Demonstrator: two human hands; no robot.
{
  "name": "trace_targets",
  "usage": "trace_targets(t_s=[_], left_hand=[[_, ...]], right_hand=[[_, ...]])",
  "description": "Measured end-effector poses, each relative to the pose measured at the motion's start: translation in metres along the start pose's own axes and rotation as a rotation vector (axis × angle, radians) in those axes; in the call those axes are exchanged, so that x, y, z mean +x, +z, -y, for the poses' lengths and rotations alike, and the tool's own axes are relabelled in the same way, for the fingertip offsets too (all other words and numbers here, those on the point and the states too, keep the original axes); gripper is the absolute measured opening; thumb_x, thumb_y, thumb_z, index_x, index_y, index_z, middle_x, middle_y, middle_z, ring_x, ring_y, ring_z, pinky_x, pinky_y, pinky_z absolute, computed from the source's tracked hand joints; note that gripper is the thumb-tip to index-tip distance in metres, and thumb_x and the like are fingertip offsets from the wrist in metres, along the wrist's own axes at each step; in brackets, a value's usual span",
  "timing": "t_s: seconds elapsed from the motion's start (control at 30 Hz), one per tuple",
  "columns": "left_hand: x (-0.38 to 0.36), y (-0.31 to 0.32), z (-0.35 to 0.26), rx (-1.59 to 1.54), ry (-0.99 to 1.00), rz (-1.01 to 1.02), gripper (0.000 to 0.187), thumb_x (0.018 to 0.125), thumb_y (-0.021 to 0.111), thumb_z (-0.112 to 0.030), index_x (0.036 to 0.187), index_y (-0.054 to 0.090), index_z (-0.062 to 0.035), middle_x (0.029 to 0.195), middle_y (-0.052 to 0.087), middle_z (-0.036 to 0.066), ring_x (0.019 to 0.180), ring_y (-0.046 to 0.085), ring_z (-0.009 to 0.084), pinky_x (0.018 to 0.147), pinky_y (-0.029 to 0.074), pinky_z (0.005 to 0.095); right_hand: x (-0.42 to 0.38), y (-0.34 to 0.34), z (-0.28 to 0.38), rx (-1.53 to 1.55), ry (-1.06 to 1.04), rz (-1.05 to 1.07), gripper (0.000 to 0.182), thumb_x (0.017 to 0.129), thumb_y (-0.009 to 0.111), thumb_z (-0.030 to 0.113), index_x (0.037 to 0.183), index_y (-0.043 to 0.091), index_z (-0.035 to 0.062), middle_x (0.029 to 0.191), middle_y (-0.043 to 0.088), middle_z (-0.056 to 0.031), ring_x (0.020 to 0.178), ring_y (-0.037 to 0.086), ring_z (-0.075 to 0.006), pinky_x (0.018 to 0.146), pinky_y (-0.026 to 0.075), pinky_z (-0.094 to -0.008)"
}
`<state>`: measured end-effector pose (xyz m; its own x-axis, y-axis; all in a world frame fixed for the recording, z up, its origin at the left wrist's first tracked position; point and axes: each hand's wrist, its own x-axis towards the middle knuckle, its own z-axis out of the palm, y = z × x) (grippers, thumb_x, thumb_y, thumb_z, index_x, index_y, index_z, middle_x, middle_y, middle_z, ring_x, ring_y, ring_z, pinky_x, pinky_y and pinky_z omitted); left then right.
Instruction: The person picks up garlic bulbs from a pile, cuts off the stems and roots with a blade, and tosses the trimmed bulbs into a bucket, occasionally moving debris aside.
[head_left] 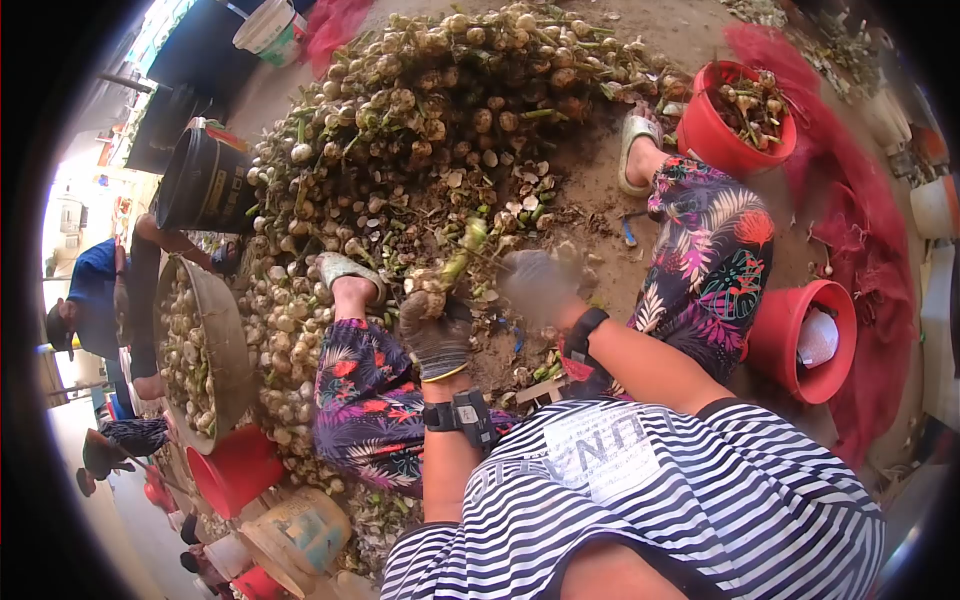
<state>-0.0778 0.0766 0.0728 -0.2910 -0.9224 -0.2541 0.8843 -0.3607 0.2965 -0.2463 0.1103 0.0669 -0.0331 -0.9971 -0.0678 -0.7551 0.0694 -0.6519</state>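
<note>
My left hand (437, 335), in a grey knitted glove, is closed around a garlic bulb (428, 282) near the middle of the view. Its green stem (462, 255) slants up and to the right, away from the fingers. Close by on the right is my right hand (543, 285), also gloved and smeared by motion. Its fingers, and anything in them, cannot be made out. Beyond both hands rises a big heap of garlic (430, 90) with stems and roots on. Peeled skins and cut stalks (470, 200) litter the dirt between my feet.
A red bucket (690, 135) with garlic stands at upper right, another red bucket (765, 350) at right beside red netting (860, 300). At left are a black bucket (205, 180), a wide basin (225, 360) of garlic, a tipped red bucket (235, 470) and another person (95, 290).
</note>
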Motion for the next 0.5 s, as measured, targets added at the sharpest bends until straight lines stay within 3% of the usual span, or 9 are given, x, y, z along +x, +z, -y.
trace_targets(t_s=[0.03,0.1,0.13,0.23,0.27,0.3,0.33,0.43,0.5], left_hand=[[0.000,0.013,-0.011,-0.111,0.009,0.071,0.033,0.066,0.062,-0.008,0.096,0.051,0.0011,0.092,0.057,0.015,0.093,0.056,0.0293,0.086,0.047,0.0417],[-0.006,0.040,-0.071,0.157,0.311,0.257,0.032,0.071,0.059,-0.010,0.099,0.048,-0.0003,0.101,0.053,0.016,0.097,0.053,0.0286,0.085,0.048,0.0405],[-0.011,0.038,-0.114,-0.013,0.362,0.370,0.044,0.069,0.062,-0.012,0.108,0.043,0.0010,0.108,0.049,0.018,0.100,0.050,0.0288,0.086,0.046,0.0403],[-0.034,0.056,-0.174,0.207,0.746,0.081,0.060,0.071,0.062,-0.019,0.117,0.034,0.0062,0.115,0.044,0.022,0.104,0.046,0.0297,0.086,0.042,0.0386],[-0.018,0.042,-0.179,0.207,0.683,-0.028,0.059,0.072,0.062,-0.021,0.117,0.034,0.0051,0.116,0.045,0.020,0.104,0.046,0.0286,0.084,0.043,0.0373],[0.006,0.016,-0.176,0.204,0.620,-0.137,0.059,0.073,0.061,-0.024,0.117,0.035,0.0041,0.116,0.045,0.019,0.103,0.047,0.0275,0.083,0.044,0.0361],[0.031,-0.011,-0.157,0.926,0.598,-0.103,0.047,0.074,0.060,-0.022,0.110,0.041,0.0003,0.106,0.050,0.014,0.095,0.051,0.0231,0.076,0.046,0.0329],[0.118,-0.059,-0.055,1.470,-0.046,-0.128,0.026,0.078,0.054,-0.001,0.104,0.051,-0.0051,0.094,0.057,0.008,0.078,0.057,0.0150,0.063,0.049,0.0242],[0.167,-0.114,0.023,1.678,0.067,0.003,0.042,0.067,0.067,-0.008,0.105,0.050,-0.0020,0.086,0.059,0.010,0.079,0.058,0.0175,0.065,0.048,0.0284]], right_hand=[[0.005,0.017,-0.018,-0.202,0.020,0.291,0.025,0.070,0.055,0.023,0.082,0.062,0.0022,0.082,0.059,-0.0175,0.082,0.056,-0.0331,0.071,0.046,-0.0394],[0.010,0.038,-0.041,-0.083,0.199,0.247,0.027,0.070,0.053,0.023,0.085,0.062,0.0023,0.084,0.060,-0.0175,0.083,0.057,-0.0329,0.073,0.046,-0.0388],[0.008,0.046,-0.053,0.029,0.369,0.218,0.029,0.071,0.051,0.022,0.089,0.062,0.0023,0.086,0.060,-0.0176,0.084,0.057,-0.0327,0.075,0.046,-0.0382],[0.015,0.034,-0.066,0.121,0.215,-0.023,0.031,0.071,0.052,0.025,0.091,0.062,0.0031,0.079,0.061,-0.0161,0.073,0.058,-0.0305,0.068,0.046,-0.0369],[0.016,0.024,-0.064,0.159,0.212,-0.061,0.031,0.071,0.053,0.025,0.091,0.062,0.0031,0.078,0.061,-0.0159,0.072,0.059,-0.0299,0.067,0.046,-0.0366],[0.021,0.015,-0.058,0.315,0.419,-0.053,0.031,0.071,0.054,0.026,0.091,0.062,0.0031,0.074,0.061,-0.0155,0.069,0.058,-0.0280,0.065,0.046,-0.0357],[0.024,0.010,-0.059,0.468,0.626,-0.045,0.032,0.071,0.055,0.026,0.091,0.062,0.0032,0.071,0.061,-0.0151,0.066,0.058,-0.0262,0.063,0.045,-0.0348],[0.023,0.059,-0.093,0.747,0.601,-0.072,0.030,0.071,0.056,0.026,0.090,0.063,0.0030,0.069,0.060,-0.0148,0.064,0.058,-0.0253,0.061,0.045,-0.0342],[0.026,0.047,-0.089,0.756,0.624,-0.120,0.029,0.071,0.056,0.026,0.087,0.063,0.0025,0.066,0.060,-0.0142,0.062,0.057,-0.0252,0.061,0.045,-0.0342]])
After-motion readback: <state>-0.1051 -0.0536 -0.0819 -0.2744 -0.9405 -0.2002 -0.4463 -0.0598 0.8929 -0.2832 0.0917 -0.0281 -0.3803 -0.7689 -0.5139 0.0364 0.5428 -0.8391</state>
